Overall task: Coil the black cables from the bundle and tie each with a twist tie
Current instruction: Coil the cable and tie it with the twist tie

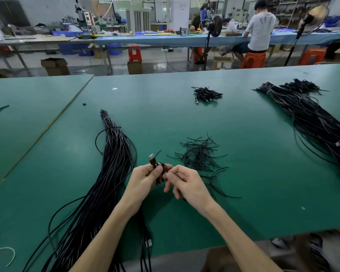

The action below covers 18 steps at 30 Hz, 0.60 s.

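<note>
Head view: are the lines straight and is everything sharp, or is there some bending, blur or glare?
Head view: the wide lens skews the edges of the green table; light is even, shadows soft; the coiled cable in the left hand is sharp; the lower right corner is smeared; the far floor shows glare.

Black cable bundle (114,154) and black twist ties (199,154) lie on a green table (243,183); stools (134,53) are orange-red.

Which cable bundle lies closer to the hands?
The long bundle left of the left hand, banded near its far end; the other bundle lies far right.
</note>
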Each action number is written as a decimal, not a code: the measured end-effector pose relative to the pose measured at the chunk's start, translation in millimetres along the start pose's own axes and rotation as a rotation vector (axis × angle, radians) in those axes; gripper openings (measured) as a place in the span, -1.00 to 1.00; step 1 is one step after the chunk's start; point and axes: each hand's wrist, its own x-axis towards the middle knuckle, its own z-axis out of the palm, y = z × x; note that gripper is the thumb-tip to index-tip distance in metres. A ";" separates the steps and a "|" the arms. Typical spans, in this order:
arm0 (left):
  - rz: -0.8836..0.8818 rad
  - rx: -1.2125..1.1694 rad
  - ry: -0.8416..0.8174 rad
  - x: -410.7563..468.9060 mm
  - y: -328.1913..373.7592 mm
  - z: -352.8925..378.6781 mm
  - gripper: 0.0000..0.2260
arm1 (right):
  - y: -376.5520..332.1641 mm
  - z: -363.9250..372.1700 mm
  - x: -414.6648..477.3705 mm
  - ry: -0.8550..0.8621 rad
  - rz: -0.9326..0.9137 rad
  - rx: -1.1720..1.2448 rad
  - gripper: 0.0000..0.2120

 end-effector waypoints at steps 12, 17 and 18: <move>-0.117 -0.841 0.074 8.8 4.4 -18.0 -0.84 | -1.8 -0.4 -1.6 -0.128 0.046 -0.168 -0.72; -0.104 -0.992 0.093 5.3 7.2 -30.0 -0.84 | -8.0 -7.2 -0.4 -0.164 0.156 -0.128 -0.70; -0.077 -0.999 0.117 4.6 8.5 -33.4 -0.84 | -9.0 -9.9 -0.4 -0.162 0.180 -0.089 -0.70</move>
